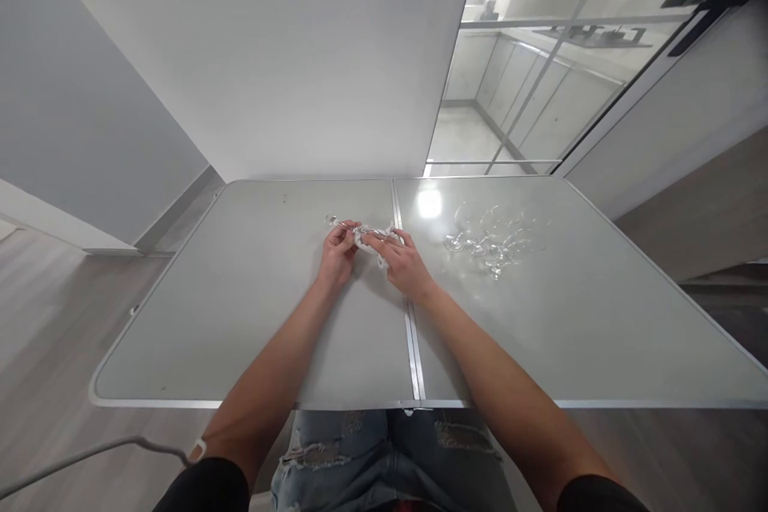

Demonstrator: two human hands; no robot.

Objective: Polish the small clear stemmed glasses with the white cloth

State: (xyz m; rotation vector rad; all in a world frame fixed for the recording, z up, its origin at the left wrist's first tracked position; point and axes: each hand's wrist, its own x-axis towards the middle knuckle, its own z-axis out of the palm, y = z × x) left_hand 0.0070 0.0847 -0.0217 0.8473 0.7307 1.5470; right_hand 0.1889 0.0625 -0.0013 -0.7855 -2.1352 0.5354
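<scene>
1. Ripped blue jeans (384, 460) fill the bottom of the head view, and two bare forearms reach from there over the near edge of a grey folding table (240, 320) with a metal seam down its middle.

2. Both hands meet near the middle of the table, just left of the seam. They work on a clear stemmed glass (342, 224) that lies on its side, foot pointing left, with a small white cloth (377, 238) bunched around its bowl end.

3. Left hand (337, 254): its grip is closed on the glass at the stem, thumb and fingertips pinching it close to the cloth.

4. Right hand (406, 262): its grip is closed on the cloth, fingers pressing the cloth against the bowl. How much of the bowl the cloth covers is too small to tell.

5. Further right, well apart from the hands, a cluster of clear stemmed glasses (495, 236) stands on the right half of the table. Their number is hard to count through the reflections, and whether they are already wiped cannot be read from here.

6. Judged from this layout, the wiping is partway along: one glass is in hand and under the cloth, the others wait or rest together in a group, and the left half of the table holds no glasses besides the one being handled.

7. Behind the table stand a white wall panel (288, 56) and a glass partition (540, 72).
</scene>
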